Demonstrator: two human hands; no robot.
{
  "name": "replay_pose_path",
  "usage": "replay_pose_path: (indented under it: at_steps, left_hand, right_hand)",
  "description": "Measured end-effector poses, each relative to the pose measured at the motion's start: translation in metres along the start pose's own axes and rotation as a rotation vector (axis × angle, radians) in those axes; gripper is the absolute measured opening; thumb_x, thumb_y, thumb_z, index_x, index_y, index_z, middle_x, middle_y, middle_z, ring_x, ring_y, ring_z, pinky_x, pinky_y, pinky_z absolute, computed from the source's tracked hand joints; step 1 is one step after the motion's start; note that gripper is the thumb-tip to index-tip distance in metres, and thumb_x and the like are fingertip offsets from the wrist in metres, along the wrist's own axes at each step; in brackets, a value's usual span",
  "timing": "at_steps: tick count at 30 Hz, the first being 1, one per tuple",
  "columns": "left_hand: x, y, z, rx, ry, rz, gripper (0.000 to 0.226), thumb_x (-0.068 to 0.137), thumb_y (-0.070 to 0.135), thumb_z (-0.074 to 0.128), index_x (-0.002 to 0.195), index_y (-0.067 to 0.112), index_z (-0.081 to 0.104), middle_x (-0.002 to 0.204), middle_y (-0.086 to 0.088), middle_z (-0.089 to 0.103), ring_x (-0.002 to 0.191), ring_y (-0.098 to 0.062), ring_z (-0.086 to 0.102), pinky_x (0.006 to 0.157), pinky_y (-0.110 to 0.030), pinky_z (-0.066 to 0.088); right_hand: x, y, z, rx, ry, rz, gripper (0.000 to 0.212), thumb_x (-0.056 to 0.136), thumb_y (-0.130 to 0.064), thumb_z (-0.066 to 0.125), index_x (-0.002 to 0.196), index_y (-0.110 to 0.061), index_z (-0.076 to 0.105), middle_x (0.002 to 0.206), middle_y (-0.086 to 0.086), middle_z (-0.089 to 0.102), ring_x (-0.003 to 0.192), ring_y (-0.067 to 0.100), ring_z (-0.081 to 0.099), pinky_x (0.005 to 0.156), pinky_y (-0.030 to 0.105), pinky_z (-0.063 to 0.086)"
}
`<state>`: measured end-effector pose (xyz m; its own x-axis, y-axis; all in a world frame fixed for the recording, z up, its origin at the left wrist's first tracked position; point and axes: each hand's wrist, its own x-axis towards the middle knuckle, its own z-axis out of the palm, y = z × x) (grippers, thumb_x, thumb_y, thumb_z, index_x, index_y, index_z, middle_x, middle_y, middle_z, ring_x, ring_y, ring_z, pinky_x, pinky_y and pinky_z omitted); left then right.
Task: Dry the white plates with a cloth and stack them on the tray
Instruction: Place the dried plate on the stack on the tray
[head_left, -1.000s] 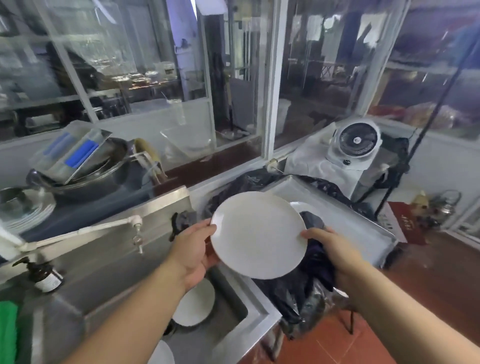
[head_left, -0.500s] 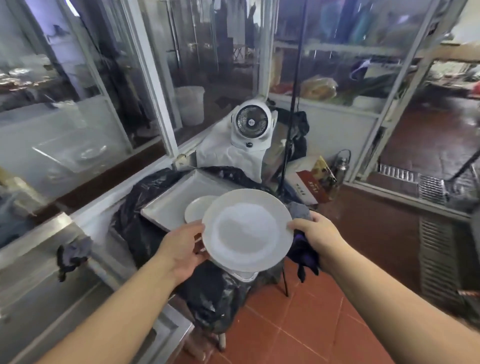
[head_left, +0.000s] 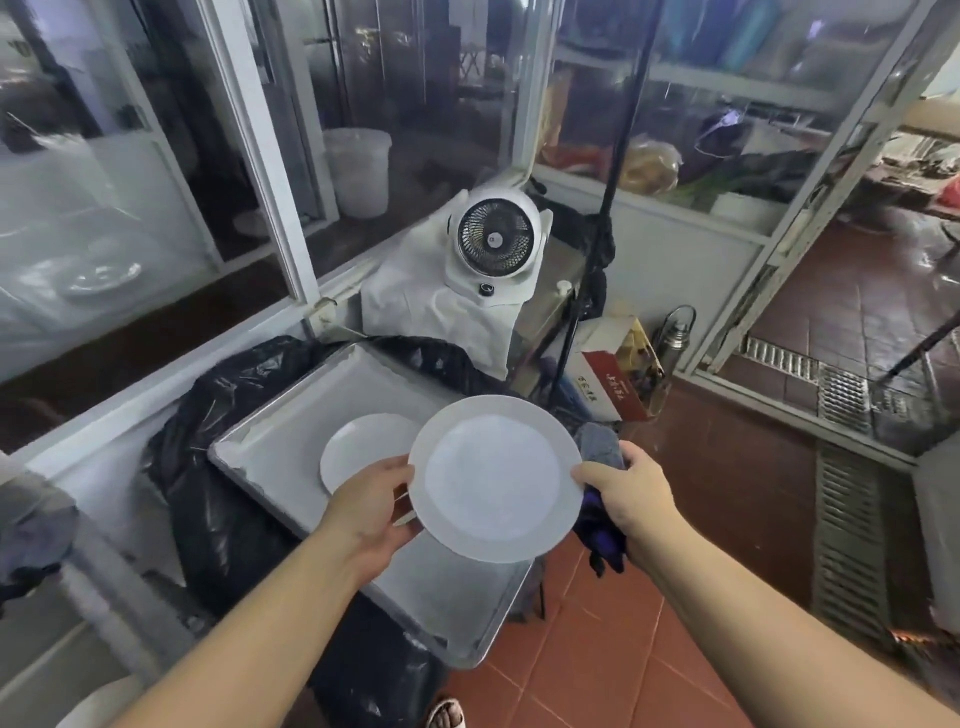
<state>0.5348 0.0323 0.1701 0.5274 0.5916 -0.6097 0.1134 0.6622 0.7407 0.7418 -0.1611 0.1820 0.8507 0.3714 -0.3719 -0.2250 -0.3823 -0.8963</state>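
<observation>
Plate held: a white plate (head_left: 494, 478) is kept in the air at the lower centre of the frame, above the near right part of the tray (head_left: 291, 415), tilted a little toward the camera.
Left hand: the left hand (head_left: 371, 506) is curled on the left rim of the plate, thumb on top; the fingers under it are hidden.
Right hand: the right hand (head_left: 626, 493) touches the right rim with the thumb, and a dark cloth (head_left: 602, 452) is gripped in the same hand, bunched behind and below the rim.
Second plate: another white plate (head_left: 358, 449) lies flat on the tray, just to the left of the held one and partly covered by it.
Tray support: the tray rests on something wrapped in black plastic (head_left: 208, 467); its near right corner seems to hang over the red tiled floor (head_left: 597, 649).
Risk, slip: only the rim is held on both sides, so a wet rim could probably slide out and the plate could fall on the tiles.
Risk, stacking: if the plate is lowered off-centre, the lower plate could be struck or pushed.
Risk, tray: added weight near the overhanging corner could perhaps tip the tray.
Risk, dryness: whether the underside is dry cannot be told.
</observation>
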Motion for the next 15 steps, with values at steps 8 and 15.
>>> replay_pose_path:
  at_steps: [8,15]
  left_hand:
    - [0.068,0.002,-0.03,-0.044,0.206,-0.021,0.025,0.096,0.0,0.061,0.111,0.012,0.078,0.101,-0.012,0.081,0.099,-0.032,0.075,0.072,-0.039,0.063]
    - [0.103,-0.008,-0.051,-0.041,0.372,-0.034,0.029,0.099,-0.005,0.053,0.112,0.009,0.075,0.102,-0.014,0.081,0.092,-0.027,0.078,0.08,-0.042,0.066]
  right_hand:
    - [0.083,-0.004,0.078,-0.235,-0.111,-0.012,0.028,0.069,-0.022,0.075,0.094,-0.029,0.067,0.078,0.004,0.075,0.077,0.04,0.074,0.066,0.059,0.061]
    - [0.15,0.008,0.151,-0.417,-0.234,-0.067,0.031,0.072,-0.013,0.076,0.1,-0.025,0.067,0.067,-0.003,0.071,0.052,0.013,0.064,0.055,0.04,0.057]
